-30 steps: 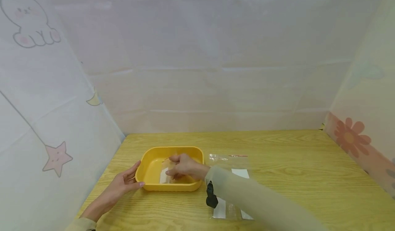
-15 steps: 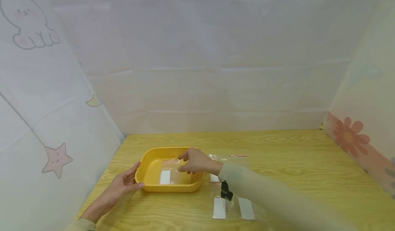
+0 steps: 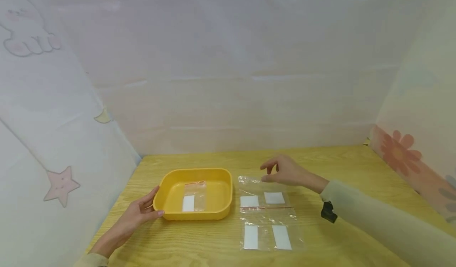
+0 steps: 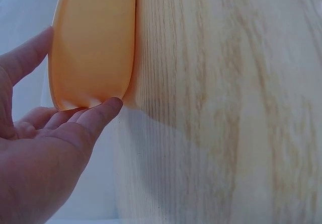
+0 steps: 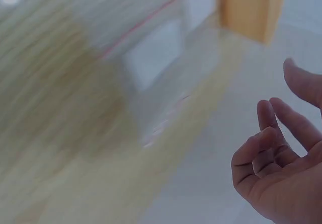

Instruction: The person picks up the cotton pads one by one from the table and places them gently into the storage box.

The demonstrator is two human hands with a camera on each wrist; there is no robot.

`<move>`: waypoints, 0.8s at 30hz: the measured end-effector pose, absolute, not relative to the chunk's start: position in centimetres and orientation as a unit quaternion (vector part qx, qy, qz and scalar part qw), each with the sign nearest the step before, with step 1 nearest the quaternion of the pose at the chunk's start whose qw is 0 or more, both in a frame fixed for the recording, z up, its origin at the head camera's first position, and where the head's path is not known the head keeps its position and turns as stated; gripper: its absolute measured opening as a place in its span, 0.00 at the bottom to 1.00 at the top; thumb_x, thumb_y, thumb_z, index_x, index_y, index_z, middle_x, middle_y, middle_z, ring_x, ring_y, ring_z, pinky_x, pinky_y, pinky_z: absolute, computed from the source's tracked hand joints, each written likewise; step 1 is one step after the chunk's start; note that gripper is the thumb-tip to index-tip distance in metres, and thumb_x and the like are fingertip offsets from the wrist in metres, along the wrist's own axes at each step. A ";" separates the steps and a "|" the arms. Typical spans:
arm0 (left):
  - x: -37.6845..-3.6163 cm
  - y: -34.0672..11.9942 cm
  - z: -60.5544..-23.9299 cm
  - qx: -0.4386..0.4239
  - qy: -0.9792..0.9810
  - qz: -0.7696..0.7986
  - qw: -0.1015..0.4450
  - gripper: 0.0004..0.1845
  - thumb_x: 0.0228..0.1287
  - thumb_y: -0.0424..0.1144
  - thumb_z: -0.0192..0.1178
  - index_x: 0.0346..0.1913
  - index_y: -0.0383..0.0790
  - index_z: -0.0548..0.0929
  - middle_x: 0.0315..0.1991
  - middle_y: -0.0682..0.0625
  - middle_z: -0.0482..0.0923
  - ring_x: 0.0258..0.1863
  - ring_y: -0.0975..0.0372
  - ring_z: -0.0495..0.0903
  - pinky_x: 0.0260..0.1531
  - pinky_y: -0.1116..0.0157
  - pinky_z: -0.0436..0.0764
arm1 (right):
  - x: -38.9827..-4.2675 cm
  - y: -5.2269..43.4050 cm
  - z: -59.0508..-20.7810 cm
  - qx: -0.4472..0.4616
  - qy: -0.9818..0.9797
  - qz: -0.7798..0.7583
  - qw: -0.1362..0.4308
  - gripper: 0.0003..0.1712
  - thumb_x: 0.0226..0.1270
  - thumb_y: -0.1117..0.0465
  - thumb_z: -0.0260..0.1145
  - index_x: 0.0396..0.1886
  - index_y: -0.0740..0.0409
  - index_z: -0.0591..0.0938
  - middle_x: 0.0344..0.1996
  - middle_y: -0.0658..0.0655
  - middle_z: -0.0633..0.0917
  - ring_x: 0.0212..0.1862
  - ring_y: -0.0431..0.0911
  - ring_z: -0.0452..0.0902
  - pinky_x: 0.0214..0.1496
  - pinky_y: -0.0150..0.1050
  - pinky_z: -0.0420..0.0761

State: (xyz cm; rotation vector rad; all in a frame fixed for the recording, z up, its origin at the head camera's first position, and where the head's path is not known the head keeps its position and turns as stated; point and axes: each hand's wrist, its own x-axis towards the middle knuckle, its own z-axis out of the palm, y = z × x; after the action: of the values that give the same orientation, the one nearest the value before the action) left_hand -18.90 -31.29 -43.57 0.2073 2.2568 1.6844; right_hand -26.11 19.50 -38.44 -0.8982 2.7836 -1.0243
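Note:
A yellow plastic tray (image 3: pixel 221 213) stands on the left part of the table. My left hand (image 3: pixel 137 214) grips its left end, with the thumb at the near corner and fingers along the side; the left wrist view shows the fingertips against the orange-looking tray wall (image 4: pixel 93 43). Inside the tray lies a clear zip bag (image 3: pixel 200 197) with a white label and a red seal line. My right hand (image 3: pixel 286 171) hovers over the back of several similar clear zip bags (image 3: pixel 263 215) laid beside the tray, fingers loosely bent and holding nothing (image 5: pixel 282 158).
The wood-grain table (image 3: pixel 342 172) extends to the right of the bags. A pale printed sheet (image 3: pixel 228 69) hangs behind the table, with more sheeting on both sides. A black strap device (image 3: pixel 328 212) sits on my right wrist.
My right hand has let go of the zip bag in the tray, lifted out and moved right over the bags on the table. My left hand stays at the tray.

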 end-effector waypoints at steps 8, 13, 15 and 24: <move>-18.8 -31.4 -43.5 0.061 0.795 0.583 0.155 0.49 0.75 0.38 0.68 0.86 0.40 0.46 0.83 0.38 0.46 0.77 0.38 0.60 0.63 0.57 0.79 | -25.3 24.9 -43.1 -0.281 0.913 -0.295 0.037 0.33 0.59 0.54 0.84 0.60 0.67 0.87 0.43 0.61 0.79 0.44 0.54 0.74 0.43 0.45 0.73; -18.8 -31.4 -43.6 0.064 0.795 0.583 0.157 0.49 0.75 0.38 0.67 0.86 0.40 0.46 0.83 0.38 0.46 0.77 0.38 0.60 0.63 0.58 0.79 | -25.0 25.9 -44.5 -0.277 0.916 -0.287 0.041 0.32 0.59 0.50 0.83 0.60 0.62 0.88 0.40 0.56 0.76 0.39 0.48 0.66 0.37 0.41 0.66; -18.8 -31.4 -43.6 0.065 0.793 0.585 0.159 0.49 0.75 0.38 0.67 0.86 0.40 0.46 0.83 0.38 0.46 0.77 0.38 0.60 0.63 0.58 0.80 | -25.0 26.2 -44.8 -0.268 0.921 -0.281 0.045 0.31 0.59 0.49 0.83 0.59 0.59 0.89 0.41 0.55 0.75 0.39 0.47 0.64 0.36 0.41 0.63; -18.9 -31.5 -43.7 0.071 0.788 0.591 0.159 0.49 0.75 0.37 0.67 0.86 0.39 0.45 0.83 0.37 0.45 0.77 0.37 0.58 0.62 0.59 0.80 | -25.6 26.9 -45.9 -0.261 0.922 -0.285 0.032 0.28 0.61 0.52 0.82 0.59 0.58 0.89 0.45 0.58 0.76 0.43 0.50 0.69 0.40 0.44 0.70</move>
State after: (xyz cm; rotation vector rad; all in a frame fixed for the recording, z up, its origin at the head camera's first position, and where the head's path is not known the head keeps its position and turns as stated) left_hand -18.88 -31.47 -43.65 0.2024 2.2516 1.6883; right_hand -25.58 26.95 -45.92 -0.8042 2.8384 -0.8762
